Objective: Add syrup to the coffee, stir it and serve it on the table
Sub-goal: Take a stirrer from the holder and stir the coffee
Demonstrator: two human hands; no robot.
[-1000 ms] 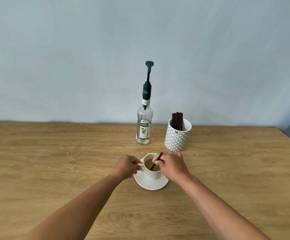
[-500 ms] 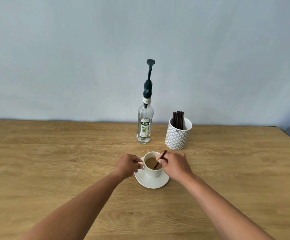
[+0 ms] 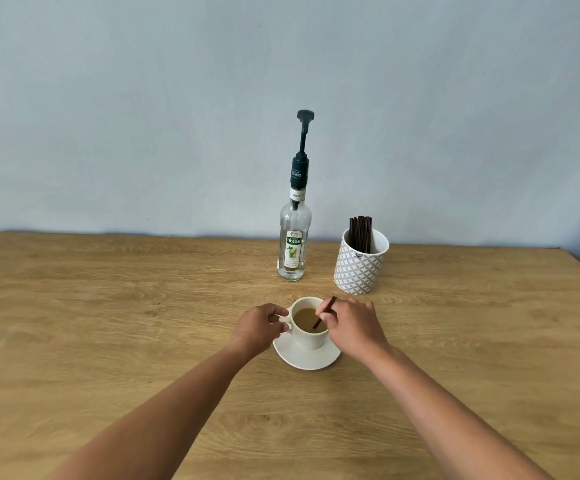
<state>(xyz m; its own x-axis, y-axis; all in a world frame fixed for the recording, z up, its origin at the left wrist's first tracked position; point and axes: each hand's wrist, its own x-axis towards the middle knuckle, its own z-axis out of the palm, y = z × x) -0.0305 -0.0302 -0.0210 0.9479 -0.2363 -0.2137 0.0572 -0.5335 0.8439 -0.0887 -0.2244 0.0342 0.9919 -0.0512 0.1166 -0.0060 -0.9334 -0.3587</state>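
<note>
A white cup [image 3: 311, 336] of light brown coffee stands on a white saucer [image 3: 305, 358] at the middle of the wooden table [image 3: 108, 306]. My left hand [image 3: 259, 327] pinches the cup's handle on its left side. My right hand [image 3: 354, 329] holds a dark brown stir stick [image 3: 323, 312], tilted, with its lower end dipped in the coffee. Behind the cup stands a clear glass syrup bottle [image 3: 293, 247] with a dark green pump on top.
A white patterned holder [image 3: 359, 268] with several dark stir sticks stands right of the bottle, just behind my right hand. A pale blue wall closes the far side of the table. The table's right edge shows at the far right.
The stick's dipped end has shifted within the cup, and my right hand has moved slightly with it. The view has tilted up a little. My left hand stays on the handle.
</note>
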